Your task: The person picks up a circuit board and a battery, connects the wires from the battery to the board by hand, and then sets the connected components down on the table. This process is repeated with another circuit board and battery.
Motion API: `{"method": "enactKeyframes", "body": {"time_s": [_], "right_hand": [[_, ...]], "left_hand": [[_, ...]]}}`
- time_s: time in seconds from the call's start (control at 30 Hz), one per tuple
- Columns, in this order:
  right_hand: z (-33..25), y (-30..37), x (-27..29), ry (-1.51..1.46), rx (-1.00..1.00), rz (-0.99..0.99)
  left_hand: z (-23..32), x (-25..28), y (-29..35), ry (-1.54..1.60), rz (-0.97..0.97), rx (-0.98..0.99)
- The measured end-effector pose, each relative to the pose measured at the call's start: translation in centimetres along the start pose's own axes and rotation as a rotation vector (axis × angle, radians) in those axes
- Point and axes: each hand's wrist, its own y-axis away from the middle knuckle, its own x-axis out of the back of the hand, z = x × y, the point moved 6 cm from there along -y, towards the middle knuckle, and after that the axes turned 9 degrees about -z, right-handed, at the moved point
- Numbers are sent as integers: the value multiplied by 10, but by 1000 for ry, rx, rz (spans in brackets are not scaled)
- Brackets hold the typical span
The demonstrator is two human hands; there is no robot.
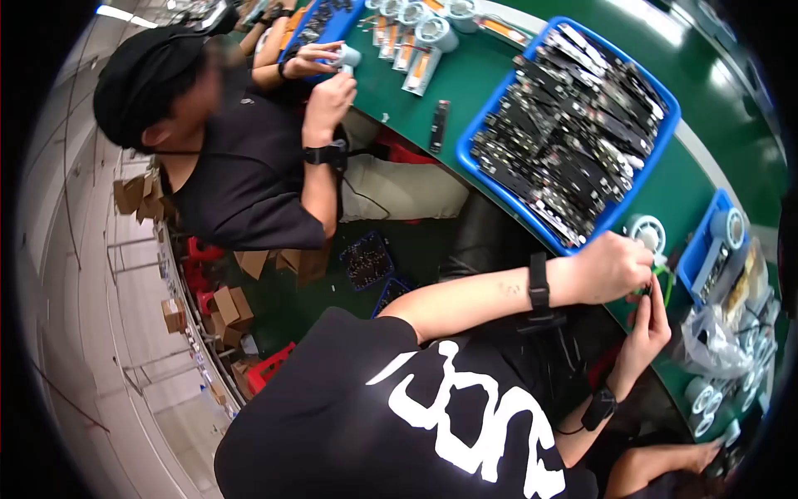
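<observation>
My left hand [613, 268] is closed, its fingertips pinched together over the near edge of the green table. Just below, my right hand [646, 331] meets it, thumb and fingers pressed together and pointing up. A small dark piece shows between the fingertips, too hidden to name. Close beside them is a bright green strip [663, 281]. A white roll with a round hole [647, 234] stands just beyond my left hand. Next to my left wrist is a blue tray [467, 156] heaped with narrow black circuit boards [573, 116].
A smaller blue bin [692, 264] and a clear plastic bag [711, 345] lie right of my hands, near several white rolls [706, 397]. At left a co-worker [249, 158] handles a white roll [347, 56]. One black strip [439, 125] lies alone. Another person's arm [661, 467] reaches in at lower right.
</observation>
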Motion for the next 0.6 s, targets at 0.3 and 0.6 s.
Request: {"method": "enactKeyframes", "body": {"time_s": [0.3, 0.6], "right_hand": [[0, -39, -139, -242, 243, 13], [-1, -41, -138, -64, 283, -124]], "left_hand": [[-59, 91, 43, -297, -283, 226], [-57, 104, 40, -455, -369, 81]]}}
